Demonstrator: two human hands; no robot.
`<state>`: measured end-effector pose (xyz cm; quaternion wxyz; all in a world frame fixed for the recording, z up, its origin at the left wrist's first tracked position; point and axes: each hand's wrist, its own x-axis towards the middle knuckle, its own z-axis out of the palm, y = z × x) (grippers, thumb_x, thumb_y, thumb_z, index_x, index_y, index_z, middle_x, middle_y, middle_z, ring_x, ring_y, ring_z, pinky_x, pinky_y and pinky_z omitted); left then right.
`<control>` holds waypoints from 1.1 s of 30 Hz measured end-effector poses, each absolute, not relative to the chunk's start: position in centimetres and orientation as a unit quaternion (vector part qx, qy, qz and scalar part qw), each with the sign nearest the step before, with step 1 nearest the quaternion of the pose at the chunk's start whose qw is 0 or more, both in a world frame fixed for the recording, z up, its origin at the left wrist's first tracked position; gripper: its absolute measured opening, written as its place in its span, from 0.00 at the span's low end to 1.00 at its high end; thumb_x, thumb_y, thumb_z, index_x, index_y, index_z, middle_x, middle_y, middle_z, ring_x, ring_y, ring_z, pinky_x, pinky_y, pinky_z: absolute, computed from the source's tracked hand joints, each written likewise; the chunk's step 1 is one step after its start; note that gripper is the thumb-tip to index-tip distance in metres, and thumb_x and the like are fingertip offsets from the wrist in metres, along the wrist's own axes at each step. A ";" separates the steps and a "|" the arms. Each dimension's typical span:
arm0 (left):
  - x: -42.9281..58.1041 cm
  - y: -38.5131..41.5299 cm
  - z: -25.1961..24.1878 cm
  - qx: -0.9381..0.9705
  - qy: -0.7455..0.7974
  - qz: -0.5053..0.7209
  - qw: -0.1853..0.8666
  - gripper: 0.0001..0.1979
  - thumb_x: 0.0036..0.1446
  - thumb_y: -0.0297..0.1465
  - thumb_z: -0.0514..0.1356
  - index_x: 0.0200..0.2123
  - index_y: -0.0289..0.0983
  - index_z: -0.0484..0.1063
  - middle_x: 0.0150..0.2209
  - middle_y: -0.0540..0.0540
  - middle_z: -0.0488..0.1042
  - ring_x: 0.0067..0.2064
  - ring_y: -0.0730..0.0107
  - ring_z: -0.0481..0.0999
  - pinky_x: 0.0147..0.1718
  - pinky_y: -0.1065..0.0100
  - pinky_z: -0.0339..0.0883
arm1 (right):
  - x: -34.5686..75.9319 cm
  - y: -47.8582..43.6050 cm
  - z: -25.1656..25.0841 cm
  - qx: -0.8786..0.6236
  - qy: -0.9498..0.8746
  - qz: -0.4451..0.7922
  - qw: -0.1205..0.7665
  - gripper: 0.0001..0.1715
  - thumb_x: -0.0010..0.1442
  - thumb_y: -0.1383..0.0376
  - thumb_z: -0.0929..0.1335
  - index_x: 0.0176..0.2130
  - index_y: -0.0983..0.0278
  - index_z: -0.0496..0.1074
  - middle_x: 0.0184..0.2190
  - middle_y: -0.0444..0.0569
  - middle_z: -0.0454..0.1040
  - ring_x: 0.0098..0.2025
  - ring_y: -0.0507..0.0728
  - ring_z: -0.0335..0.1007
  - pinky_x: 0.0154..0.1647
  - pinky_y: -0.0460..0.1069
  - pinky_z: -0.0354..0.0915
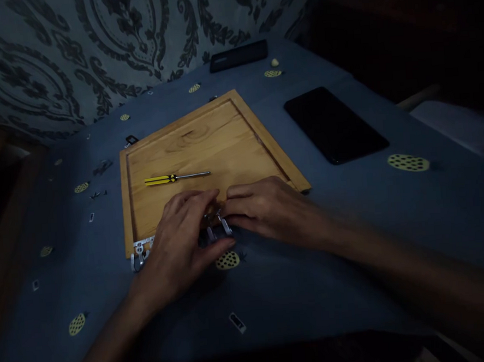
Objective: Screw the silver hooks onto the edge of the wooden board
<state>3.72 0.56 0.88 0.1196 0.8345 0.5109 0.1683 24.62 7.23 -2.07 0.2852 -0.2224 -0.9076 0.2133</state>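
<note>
A wooden board with a raised frame lies on the table. Along its near edge runs a metal hook rail, its left hooks showing past my left hand. That hand lies over the rail, fingers on the board and thumb below the middle hooks. My right hand meets it at these hooks, its fingers pinched together; whatever is between them is hidden. On the board, beyond my hands, rests a screwdriver with a yellow and black handle.
A black tablet-like slab lies right of the board. At the back are a dark phone case and a small pale round thing. A blue pineapple-print cloth covers the table. Behind stands a patterned wall.
</note>
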 end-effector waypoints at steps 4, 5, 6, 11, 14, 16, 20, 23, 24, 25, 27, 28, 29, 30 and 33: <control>3.6 0.6 0.9 0.835 0.510 0.172 0.117 0.31 0.62 0.38 0.68 0.63 0.40 0.60 0.57 0.40 0.73 0.59 0.55 0.70 0.58 0.53 0.69 | 24.5 7.2 -2.1 -0.218 -0.907 0.216 0.288 0.07 0.63 0.74 0.72 0.40 0.66 0.82 0.35 0.47 0.81 0.34 0.53 0.77 0.32 0.47 0.66; 3.6 0.6 0.8 0.835 0.510 0.172 0.115 0.31 0.62 0.38 0.68 0.64 0.41 0.60 0.57 0.40 0.73 0.59 0.54 0.70 0.58 0.53 0.69 | 24.5 7.2 -2.1 -0.221 -0.908 0.216 0.283 0.07 0.63 0.74 0.72 0.40 0.66 0.82 0.35 0.47 0.81 0.33 0.54 0.77 0.31 0.48 0.66; 3.6 0.6 0.8 0.835 0.511 0.172 0.114 0.32 0.61 0.38 0.68 0.64 0.41 0.60 0.57 0.40 0.73 0.59 0.54 0.71 0.58 0.53 0.69 | 24.5 7.2 -2.2 -0.224 -0.909 0.218 0.277 0.07 0.63 0.73 0.72 0.40 0.66 0.81 0.35 0.47 0.81 0.33 0.54 0.77 0.31 0.48 0.66; 3.5 0.8 0.8 0.832 0.514 0.175 0.110 0.32 0.59 0.38 0.70 0.62 0.40 0.62 0.56 0.41 0.74 0.58 0.54 0.72 0.57 0.53 0.70 | 24.8 7.6 -1.9 -0.210 -0.900 0.263 0.279 0.06 0.62 0.73 0.72 0.40 0.66 0.81 0.37 0.48 0.82 0.36 0.54 0.79 0.36 0.47 0.67; 3.2 0.8 1.1 0.824 0.521 0.188 0.120 0.32 0.58 0.40 0.70 0.62 0.42 0.63 0.56 0.42 0.75 0.58 0.54 0.73 0.57 0.53 0.70 | 25.2 8.2 -1.2 -0.206 -0.893 0.301 0.263 0.06 0.63 0.73 0.72 0.40 0.65 0.81 0.36 0.46 0.81 0.37 0.53 0.78 0.37 0.47 0.67; 3.0 0.8 1.5 0.816 0.522 0.204 0.142 0.33 0.59 0.42 0.70 0.63 0.44 0.64 0.56 0.43 0.75 0.58 0.55 0.74 0.56 0.54 0.71 | 25.6 8.5 -0.8 -0.215 -0.889 0.315 0.254 0.06 0.62 0.72 0.73 0.40 0.64 0.81 0.36 0.45 0.81 0.37 0.52 0.77 0.37 0.46 0.66; 2.2 1.2 2.6 0.771 0.554 0.243 0.198 0.23 0.63 0.41 0.66 0.59 0.44 0.69 0.56 0.44 0.76 0.59 0.56 0.76 0.58 0.55 0.70 | 26.3 8.8 -1.0 -0.268 -0.890 0.271 0.251 0.06 0.64 0.71 0.70 0.37 0.64 0.80 0.33 0.44 0.80 0.32 0.51 0.73 0.32 0.47 0.61; 0.8 2.3 2.9 0.735 0.601 0.261 0.176 0.13 0.65 0.40 0.62 0.50 0.43 0.76 0.52 0.45 0.79 0.56 0.57 0.77 0.57 0.56 0.69 | 26.8 8.5 -1.7 -0.308 -0.891 0.226 0.245 0.09 0.65 0.71 0.68 0.36 0.65 0.80 0.33 0.46 0.79 0.31 0.52 0.71 0.31 0.48 0.58; 0.1 2.8 2.9 0.725 0.616 0.265 0.160 0.12 0.65 0.41 0.62 0.48 0.42 0.76 0.50 0.46 0.79 0.54 0.57 0.78 0.55 0.56 0.70 | 26.9 8.3 -1.8 -0.315 -0.890 0.221 0.244 0.10 0.65 0.71 0.67 0.37 0.64 0.80 0.34 0.47 0.79 0.31 0.52 0.70 0.31 0.48 0.57; -0.6 3.3 2.8 0.724 0.626 0.258 0.136 0.12 0.66 0.40 0.60 0.48 0.42 0.77 0.49 0.46 0.80 0.53 0.57 0.78 0.55 0.55 0.69 | 26.9 8.2 -1.9 -0.320 -0.888 0.221 0.244 0.10 0.65 0.71 0.67 0.37 0.64 0.80 0.34 0.47 0.79 0.31 0.52 0.70 0.31 0.48 0.57; -2.1 4.5 2.4 0.739 0.631 0.232 0.040 0.12 0.66 0.41 0.60 0.46 0.42 0.77 0.46 0.45 0.80 0.53 0.54 0.76 0.57 0.51 0.66 | 26.9 8.0 -1.9 -0.326 -0.884 0.223 0.250 0.12 0.65 0.72 0.66 0.36 0.65 0.80 0.34 0.48 0.79 0.31 0.52 0.70 0.31 0.48 0.57; -2.8 5.0 2.2 0.745 0.633 0.209 0.014 0.13 0.65 0.41 0.59 0.46 0.42 0.77 0.48 0.44 0.79 0.54 0.52 0.74 0.58 0.49 0.64 | 26.9 7.9 -1.8 -0.327 -0.882 0.224 0.254 0.12 0.65 0.73 0.66 0.36 0.65 0.80 0.34 0.48 0.79 0.31 0.52 0.69 0.31 0.48 0.57; -3.5 5.5 1.9 0.751 0.633 0.188 0.007 0.15 0.65 0.42 0.58 0.48 0.42 0.76 0.51 0.43 0.78 0.56 0.51 0.73 0.60 0.48 0.62 | 26.8 7.8 -1.7 -0.326 -0.881 0.226 0.258 0.13 0.65 0.74 0.65 0.36 0.65 0.80 0.33 0.48 0.79 0.31 0.52 0.70 0.31 0.48 0.57; -4.1 5.9 1.7 0.754 0.632 0.178 0.009 0.16 0.65 0.43 0.58 0.48 0.41 0.76 0.51 0.42 0.77 0.57 0.50 0.72 0.60 0.48 0.62 | 26.7 7.7 -1.7 -0.323 -0.880 0.228 0.262 0.14 0.66 0.74 0.65 0.36 0.66 0.80 0.34 0.48 0.78 0.32 0.52 0.70 0.31 0.48 0.58; -5.6 6.6 1.1 0.756 0.638 0.141 0.048 0.20 0.63 0.44 0.58 0.52 0.41 0.75 0.52 0.42 0.76 0.57 0.51 0.72 0.60 0.51 0.62 | 26.5 7.3 -1.8 -0.305 -0.882 0.230 0.276 0.14 0.67 0.73 0.64 0.36 0.66 0.80 0.34 0.48 0.78 0.32 0.52 0.70 0.32 0.48 0.58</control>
